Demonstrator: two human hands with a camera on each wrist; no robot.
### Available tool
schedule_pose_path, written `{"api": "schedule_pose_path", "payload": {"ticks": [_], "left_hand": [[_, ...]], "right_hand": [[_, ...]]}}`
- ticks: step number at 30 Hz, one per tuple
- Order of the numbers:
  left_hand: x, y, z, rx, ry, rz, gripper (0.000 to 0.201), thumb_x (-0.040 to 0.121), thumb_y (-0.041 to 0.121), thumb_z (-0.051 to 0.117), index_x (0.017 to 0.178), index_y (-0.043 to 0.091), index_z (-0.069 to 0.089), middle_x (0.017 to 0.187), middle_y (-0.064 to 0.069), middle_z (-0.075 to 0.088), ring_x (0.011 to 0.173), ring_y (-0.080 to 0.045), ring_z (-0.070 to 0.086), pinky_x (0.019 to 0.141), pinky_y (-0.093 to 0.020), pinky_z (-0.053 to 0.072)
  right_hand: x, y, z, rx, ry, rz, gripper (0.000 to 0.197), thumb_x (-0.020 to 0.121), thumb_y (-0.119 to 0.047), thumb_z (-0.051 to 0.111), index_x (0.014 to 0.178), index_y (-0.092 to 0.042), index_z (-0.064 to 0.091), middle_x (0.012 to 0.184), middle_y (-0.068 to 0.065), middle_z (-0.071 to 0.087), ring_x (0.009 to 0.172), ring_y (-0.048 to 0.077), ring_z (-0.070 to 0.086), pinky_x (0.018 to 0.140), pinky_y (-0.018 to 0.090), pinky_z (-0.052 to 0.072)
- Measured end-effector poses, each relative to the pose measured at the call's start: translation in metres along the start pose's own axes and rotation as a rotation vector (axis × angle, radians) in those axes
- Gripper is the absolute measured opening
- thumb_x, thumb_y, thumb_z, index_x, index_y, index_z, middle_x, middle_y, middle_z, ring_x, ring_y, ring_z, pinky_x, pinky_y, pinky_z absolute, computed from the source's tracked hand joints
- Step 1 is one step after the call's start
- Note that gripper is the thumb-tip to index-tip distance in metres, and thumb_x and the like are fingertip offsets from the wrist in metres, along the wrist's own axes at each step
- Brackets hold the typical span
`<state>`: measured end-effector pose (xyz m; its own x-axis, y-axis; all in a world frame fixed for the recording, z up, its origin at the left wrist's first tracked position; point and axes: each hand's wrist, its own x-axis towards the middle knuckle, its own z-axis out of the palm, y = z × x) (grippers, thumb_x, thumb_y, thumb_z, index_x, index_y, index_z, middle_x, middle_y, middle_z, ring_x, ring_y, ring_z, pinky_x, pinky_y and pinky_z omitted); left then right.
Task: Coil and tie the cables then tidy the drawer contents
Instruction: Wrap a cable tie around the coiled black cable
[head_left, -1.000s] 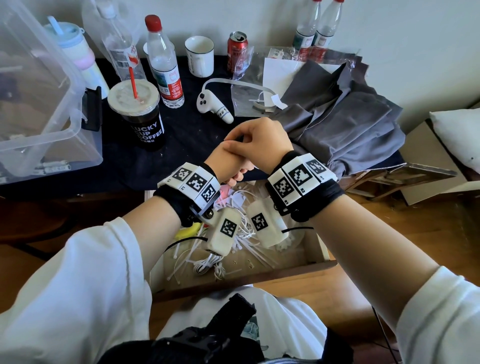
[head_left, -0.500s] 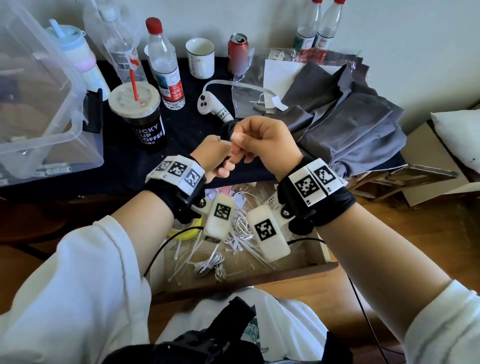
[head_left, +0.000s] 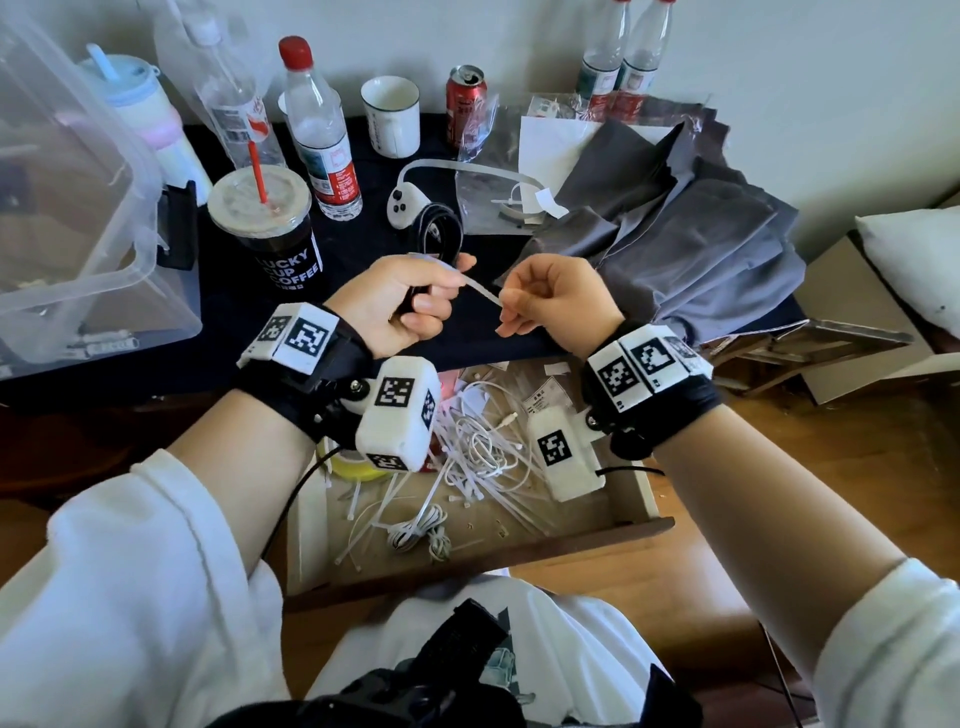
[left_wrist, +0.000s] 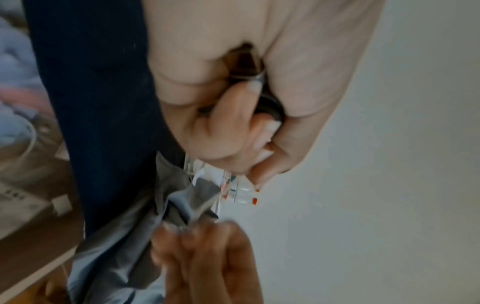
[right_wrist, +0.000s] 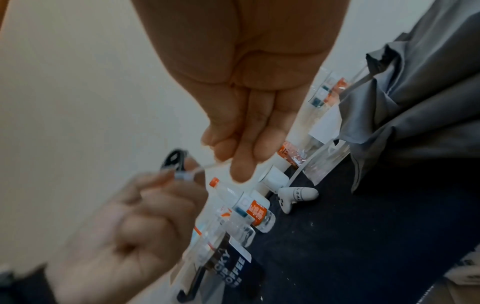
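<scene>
My left hand (head_left: 410, 301) grips a coiled black cable (head_left: 440, 231), whose loop sticks up above the fist; the same cable (right_wrist: 174, 159) shows in the right wrist view. A white zip tie (head_left: 480, 292) runs from the coil to my right hand (head_left: 545, 304), which pinches its free tail between thumb and fingers. Both hands hover above the dark table, behind the open wooden drawer (head_left: 636, 499). In the drawer lie loose white cables (head_left: 483, 447), several white zip ties (head_left: 374, 514) and a small bundled white cable (head_left: 418, 535).
On the dark table stand a coffee cup with a red straw (head_left: 262, 228), water bottles (head_left: 322, 135), a white mug (head_left: 390, 115), a red can (head_left: 465, 104), a white controller (head_left: 408, 205) and a clear storage bin (head_left: 78, 218). Grey cloth (head_left: 691, 234) lies to the right.
My hands, pressed together a second ago, have drawn apart. The right hand has pulled the zip tie's tail out to the right while the left keeps hold of the black coil.
</scene>
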<state>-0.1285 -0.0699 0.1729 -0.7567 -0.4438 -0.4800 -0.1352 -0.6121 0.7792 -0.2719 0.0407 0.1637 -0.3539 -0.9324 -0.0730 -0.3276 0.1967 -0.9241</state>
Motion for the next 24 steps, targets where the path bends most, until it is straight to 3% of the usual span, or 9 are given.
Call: {"api": "schedule_pose_path", "payload": {"ticks": [3,5,7,9,12,16,19,22,24], "left_hand": [[0.0,0.0,0.008,0.069,0.054,0.048,0.015,0.093,0.003,0.044,0.088,0.011,0.056,0.046,0.008,0.037,0.033,-0.001,0.03,0.031,-0.011,0.018],[0.0,-0.001,0.009,0.157,0.07,0.066,0.014,0.091,0.007,0.051,0.08,0.013,0.057,0.046,0.008,0.037,0.034,-0.001,0.029,0.031,-0.012,0.017],[0.0,-0.004,0.008,0.215,0.066,0.068,0.028,0.089,0.013,0.059,0.062,0.018,0.06,0.047,0.007,0.037,0.035,-0.001,0.029,0.032,-0.013,0.016],[0.0,-0.008,0.01,0.266,0.06,0.069,0.039,0.088,0.018,0.062,0.049,0.019,0.059,0.046,0.006,0.039,0.035,-0.002,0.029,0.032,-0.013,0.016],[-0.001,-0.015,0.014,0.336,0.046,0.08,0.025,0.087,0.019,0.064,0.065,0.011,0.055,0.046,0.005,0.042,0.035,-0.003,0.029,0.033,-0.013,0.016],[0.0,-0.018,0.016,0.374,0.017,0.096,0.024,0.087,0.023,0.063,0.069,0.011,0.053,0.051,0.003,0.042,0.039,-0.005,0.029,0.036,-0.015,0.015],[0.0,-0.02,0.018,0.397,0.026,0.099,0.023,0.086,0.024,0.065,0.073,0.008,0.054,0.055,0.001,0.043,0.04,-0.006,0.029,0.037,-0.015,0.015],[0.003,-0.025,0.018,0.396,0.091,0.126,0.023,0.083,0.02,0.07,0.093,0.007,0.055,0.063,-0.007,0.045,0.037,-0.006,0.029,0.034,-0.013,0.018],[0.006,-0.026,0.018,0.357,0.129,0.127,0.022,0.085,0.019,0.068,0.093,0.008,0.052,0.06,-0.006,0.043,0.036,-0.006,0.029,0.033,-0.012,0.019]], "right_hand": [[0.002,-0.002,0.009,-0.222,0.015,-0.029,0.01,0.091,-0.007,0.055,0.094,-0.016,0.057,0.064,0.0,0.063,0.061,0.01,0.063,0.068,0.02,0.049],[0.001,-0.004,0.01,-0.344,-0.007,-0.034,0.019,0.092,-0.022,0.056,0.11,-0.018,0.06,0.07,0.002,0.063,0.069,0.011,0.059,0.074,0.022,0.044],[0.0,-0.003,0.012,-0.422,-0.028,-0.023,0.02,0.092,-0.033,0.054,0.104,-0.022,0.065,0.065,-0.007,0.058,0.063,0.003,0.051,0.064,0.015,0.038],[0.001,-0.003,0.015,-0.475,-0.036,-0.025,0.022,0.094,-0.036,0.051,0.087,-0.022,0.067,0.058,-0.012,0.057,0.059,0.001,0.05,0.059,0.014,0.036],[0.003,-0.001,0.02,-0.487,-0.043,-0.043,0.028,0.094,-0.026,0.049,0.082,-0.01,0.069,0.08,0.004,0.068,0.074,0.016,0.059,0.074,0.031,0.044],[0.001,0.001,0.024,-0.419,-0.072,0.072,0.024,0.093,-0.012,0.042,0.077,-0.018,0.059,0.062,-0.005,0.058,0.055,0.011,0.055,0.063,0.023,0.046],[0.001,0.0,0.023,-0.435,-0.085,0.105,0.025,0.093,-0.013,0.041,0.074,-0.019,0.057,0.056,-0.005,0.056,0.048,0.01,0.055,0.061,0.027,0.048],[-0.001,-0.005,0.025,-0.439,-0.103,0.115,0.028,0.091,-0.008,0.044,0.066,-0.02,0.05,0.064,-0.006,0.052,0.066,0.015,0.051,0.064,0.027,0.04],[-0.003,-0.006,0.028,-0.35,-0.069,0.162,0.032,0.09,-0.012,0.044,0.059,-0.022,0.046,0.065,-0.002,0.051,0.069,0.018,0.048,0.069,0.031,0.038]]}}
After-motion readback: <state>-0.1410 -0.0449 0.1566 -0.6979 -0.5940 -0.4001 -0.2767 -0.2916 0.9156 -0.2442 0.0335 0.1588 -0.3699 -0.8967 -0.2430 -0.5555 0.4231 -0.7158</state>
